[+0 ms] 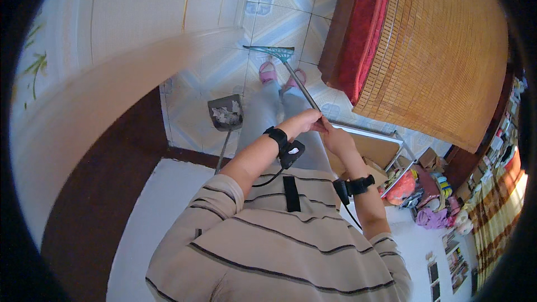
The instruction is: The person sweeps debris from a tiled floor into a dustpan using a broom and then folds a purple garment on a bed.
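Both of my hands are closed around the metal pole of a floor squeegee (301, 85). My left hand (309, 120) grips it near its upper end, and my right hand (337, 136) holds it just beside the left. The squeegee's turquoise triangular head (279, 53), with a dark blade, rests on the floor beyond my feet. To the left of my legs lies a grey long-handled dustpan (225, 113) with whitish scraps in it. Its thin handle (223, 153) runs back toward the wall, and neither hand touches it.
A bed with a woven bamboo mat (436, 50) and red bedding stands at the right. A pale door (142, 37) is at the left. Near my right arm are a white-framed piece of furniture (365, 142), cardboard boxes (430, 159) and piled cloth items (432, 218). Patterned tiles (289, 25) cover the floor.
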Available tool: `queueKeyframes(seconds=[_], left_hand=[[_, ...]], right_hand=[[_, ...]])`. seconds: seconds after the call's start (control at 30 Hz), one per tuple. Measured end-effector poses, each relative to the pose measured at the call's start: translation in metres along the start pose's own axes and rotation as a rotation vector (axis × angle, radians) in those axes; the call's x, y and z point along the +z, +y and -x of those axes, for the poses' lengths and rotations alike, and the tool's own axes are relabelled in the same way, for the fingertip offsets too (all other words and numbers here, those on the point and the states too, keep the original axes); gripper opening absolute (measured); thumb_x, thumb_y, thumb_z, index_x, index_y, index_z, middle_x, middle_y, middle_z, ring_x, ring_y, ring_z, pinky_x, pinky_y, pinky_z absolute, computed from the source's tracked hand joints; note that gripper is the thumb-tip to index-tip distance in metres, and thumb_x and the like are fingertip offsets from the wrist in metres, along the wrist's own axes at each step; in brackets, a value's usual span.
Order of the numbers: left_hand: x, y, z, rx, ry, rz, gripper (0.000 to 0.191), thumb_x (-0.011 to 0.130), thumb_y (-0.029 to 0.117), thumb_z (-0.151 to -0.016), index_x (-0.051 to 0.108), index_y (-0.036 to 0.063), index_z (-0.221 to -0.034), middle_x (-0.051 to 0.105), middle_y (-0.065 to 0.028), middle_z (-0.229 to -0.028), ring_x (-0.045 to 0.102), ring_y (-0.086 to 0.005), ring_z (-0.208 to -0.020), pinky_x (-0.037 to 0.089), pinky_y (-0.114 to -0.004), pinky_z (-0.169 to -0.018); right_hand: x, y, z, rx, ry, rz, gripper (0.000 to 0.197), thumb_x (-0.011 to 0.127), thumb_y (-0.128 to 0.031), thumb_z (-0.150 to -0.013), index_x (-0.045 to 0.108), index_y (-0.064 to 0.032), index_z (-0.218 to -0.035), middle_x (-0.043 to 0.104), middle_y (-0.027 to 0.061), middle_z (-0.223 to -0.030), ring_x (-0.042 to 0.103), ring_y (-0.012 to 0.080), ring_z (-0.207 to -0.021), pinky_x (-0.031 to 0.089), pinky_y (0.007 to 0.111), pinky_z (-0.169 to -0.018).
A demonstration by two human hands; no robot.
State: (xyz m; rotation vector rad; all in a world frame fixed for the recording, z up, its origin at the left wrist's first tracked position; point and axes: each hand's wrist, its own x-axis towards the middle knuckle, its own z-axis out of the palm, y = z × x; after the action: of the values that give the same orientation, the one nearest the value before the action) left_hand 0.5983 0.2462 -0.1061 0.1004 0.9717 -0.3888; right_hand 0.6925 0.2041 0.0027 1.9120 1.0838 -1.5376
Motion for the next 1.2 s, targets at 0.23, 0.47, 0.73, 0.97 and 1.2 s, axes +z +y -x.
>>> queueKeyframes(seconds=[0.23, 0.47, 0.73, 0.97, 1.2], left_hand=[[-0.006, -0.007, 0.009, 0.159, -0.321, 0.155, 0.027, 0.038, 0.023, -0.085, 0.048, -0.0014, -0.089, 0.054, -0.0159, -0.090, 0.053, -0.0266, -0.084, 0.045, -0.039, -0.074], [-0.065, 0.006, 0.129, 0.377, -0.119, 0.184, 0.032, 0.041, 0.028, -0.083, 0.040, 0.0047, -0.104, 0.049, -0.0140, -0.108, 0.050, -0.0224, -0.082, 0.044, -0.038, -0.073], [-0.205, -0.133, 0.208, 0.648, 0.203, 0.565, 0.038, 0.046, 0.031, -0.079, 0.042, 0.0076, -0.109, 0.052, -0.0133, -0.103, 0.050, -0.0234, -0.087, 0.043, -0.037, -0.073], [-0.233, -0.243, 0.252, 0.371, 0.990, -0.075, 0.042, 0.051, 0.029, -0.074, 0.043, 0.0019, -0.106, 0.052, -0.0138, -0.095, 0.053, -0.0259, -0.077, 0.045, -0.038, -0.065], [-0.243, -0.301, 0.286, -0.080, 0.990, -0.509, 0.081, 0.064, 0.027, -0.066, 0.015, 0.0057, -0.128, 0.036, -0.0194, -0.121, 0.043, -0.0289, -0.102, 0.040, -0.036, -0.081]], right_hand=[[0.014, 0.044, -0.010, -0.336, 0.293, -0.268, 0.045, 0.033, -0.021, -0.079, 0.030, -0.0160, -0.124, 0.053, 0.0258, -0.087, 0.052, 0.0382, -0.080, 0.041, 0.044, -0.071], [-0.005, 0.065, -0.054, -0.241, 0.355, -0.383, 0.044, 0.033, -0.022, -0.079, 0.031, -0.0165, -0.123, 0.052, 0.0264, -0.089, 0.051, 0.0400, -0.081, 0.040, 0.042, -0.076], [0.024, 0.123, -0.074, -0.349, 0.552, 0.019, 0.046, 0.030, -0.011, -0.075, 0.034, -0.0145, -0.121, 0.055, 0.0249, -0.078, 0.055, 0.0380, -0.070, 0.043, 0.043, -0.068], [0.015, 0.106, -0.006, -0.148, 0.211, -0.166, 0.035, 0.029, -0.015, -0.078, 0.044, -0.0113, -0.110, 0.050, 0.0131, -0.057, 0.049, 0.0220, -0.039, 0.040, 0.034, -0.034], [0.057, 0.086, 0.002, 0.098, 0.060, -0.450, 0.033, 0.031, -0.028, -0.084, 0.043, -0.0180, -0.112, 0.043, 0.0076, -0.053, 0.042, 0.0194, -0.039, 0.037, 0.033, -0.034]])
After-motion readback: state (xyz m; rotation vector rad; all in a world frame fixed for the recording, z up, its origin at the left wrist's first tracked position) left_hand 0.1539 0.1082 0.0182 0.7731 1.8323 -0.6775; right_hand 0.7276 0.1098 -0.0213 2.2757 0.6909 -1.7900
